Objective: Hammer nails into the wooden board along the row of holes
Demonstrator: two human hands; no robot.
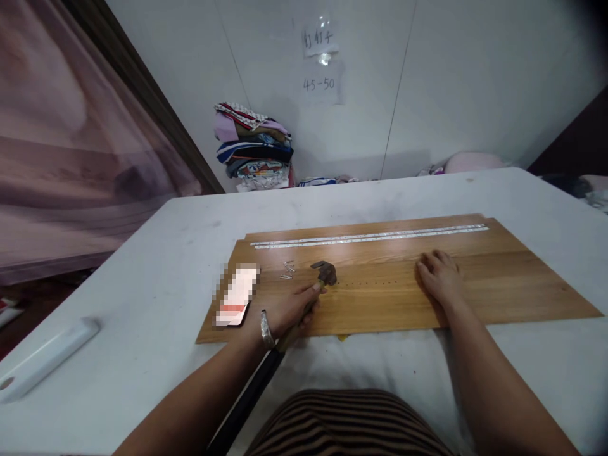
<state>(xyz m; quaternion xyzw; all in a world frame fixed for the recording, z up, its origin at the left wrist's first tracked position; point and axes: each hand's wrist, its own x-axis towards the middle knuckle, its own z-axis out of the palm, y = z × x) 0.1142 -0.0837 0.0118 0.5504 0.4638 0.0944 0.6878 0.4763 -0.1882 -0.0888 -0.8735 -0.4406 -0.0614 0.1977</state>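
Note:
My left hand (297, 308) is wrapped round the handle of a claw hammer (327, 273), close below its head. The hammer's dark handle runs back under my forearm toward me. Its head is over a wooden board (380, 304), beside the left end of a row of small dark dots (365, 283). Several loose nails (287, 268) lie on the board to the left of the hammer head. Resting on the right half of the board, my right hand (441, 273) has its fingers spread a little and holds nothing.
Two pale measuring strips (370, 237) lie along the board's far side. A phone (237, 296) with a blurred screen is at its left. The board lies on a white table (142, 285), with a white plastic object (47, 361) at left. Folded clothes (254, 145) are stacked behind.

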